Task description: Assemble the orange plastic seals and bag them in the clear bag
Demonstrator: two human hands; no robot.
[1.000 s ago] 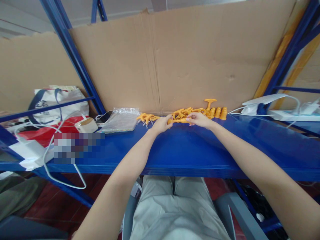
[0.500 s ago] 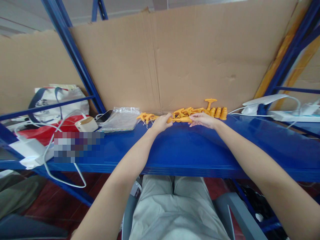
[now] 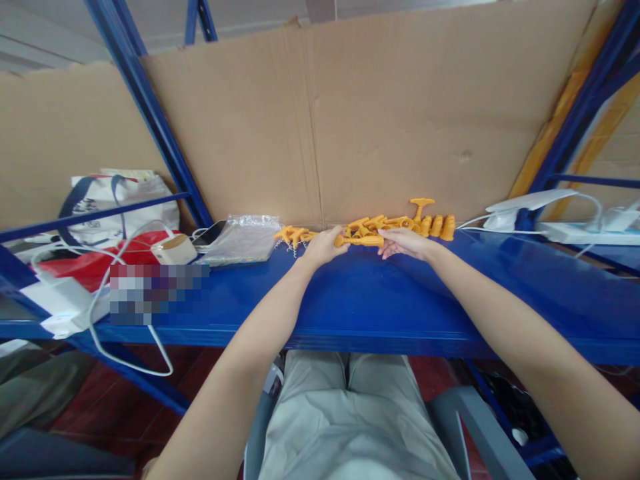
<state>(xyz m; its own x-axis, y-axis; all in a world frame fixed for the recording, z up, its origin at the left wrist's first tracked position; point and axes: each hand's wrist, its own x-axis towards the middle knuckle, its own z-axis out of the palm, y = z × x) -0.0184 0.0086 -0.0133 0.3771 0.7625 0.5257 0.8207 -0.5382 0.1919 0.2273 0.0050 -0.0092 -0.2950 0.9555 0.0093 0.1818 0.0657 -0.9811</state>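
Note:
A long orange plastic piece (image 3: 363, 241) is held level just above the blue shelf (image 3: 380, 300), between my two hands. My left hand (image 3: 324, 246) is closed round its left end. My right hand (image 3: 404, 242) pinches its right end with the fingertips. Behind the hands lies a heap of orange plastic parts (image 3: 380, 224) against the cardboard sheet (image 3: 350, 113). Three small orange cones (image 3: 438, 226) and a T-shaped orange part (image 3: 421, 203) stand upright at the right of the heap. More orange parts (image 3: 293, 235) with small springs lie to the left.
A clear plastic bag (image 3: 241, 240) and a phone (image 3: 210, 233) lie left of the parts. Further left are a small white device (image 3: 173, 249), white cables, a charger (image 3: 57, 303) and a tote bag (image 3: 120, 200). A white power strip (image 3: 580, 230) sits at the right. Blue rack posts (image 3: 150, 120) frame the shelf.
Both hands have drawn slightly toward me from the heap with the long orange piece between them. My right hand's fingers have shifted to its right tip.

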